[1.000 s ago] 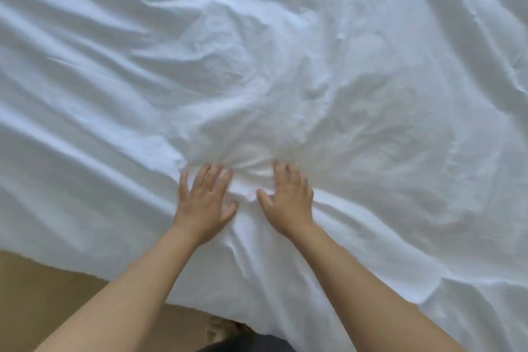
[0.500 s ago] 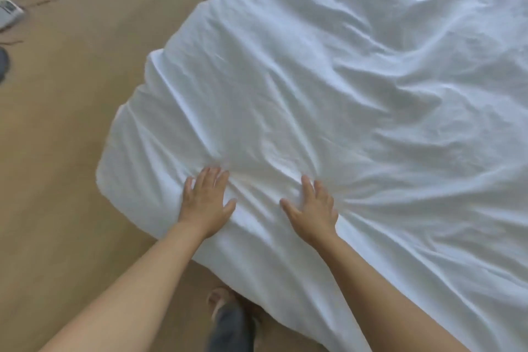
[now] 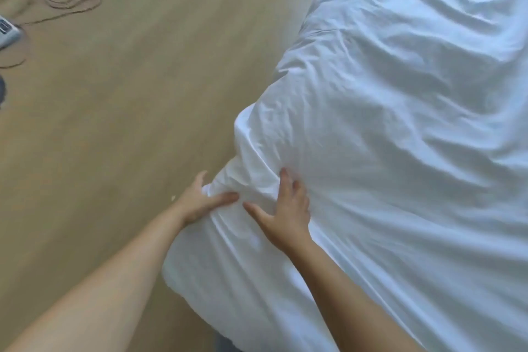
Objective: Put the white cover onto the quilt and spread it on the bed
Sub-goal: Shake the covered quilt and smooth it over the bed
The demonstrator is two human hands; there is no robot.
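Note:
The white covered quilt (image 3: 400, 151) lies wrinkled over the bed and fills the right side of the view. Its left edge hangs over the bedside. My left hand (image 3: 200, 200) is at that edge, thumb on top and fingers wrapped behind a bunched fold of the cover. My right hand (image 3: 285, 208) rests flat on the cover just to the right, fingers spread and straight, pressing the cloth. The two thumbs nearly meet.
Wooden floor (image 3: 128, 123) stretches to the left of the bed. A loose cable (image 3: 68, 0) curls on it at the far left, near a white power strip (image 3: 7, 33) at the frame's edge.
The view has swung left, bringing the quilt's edge and the floor in. Both hands slid left across the cover. My left hand went from lying flat to gripping the edge fold.

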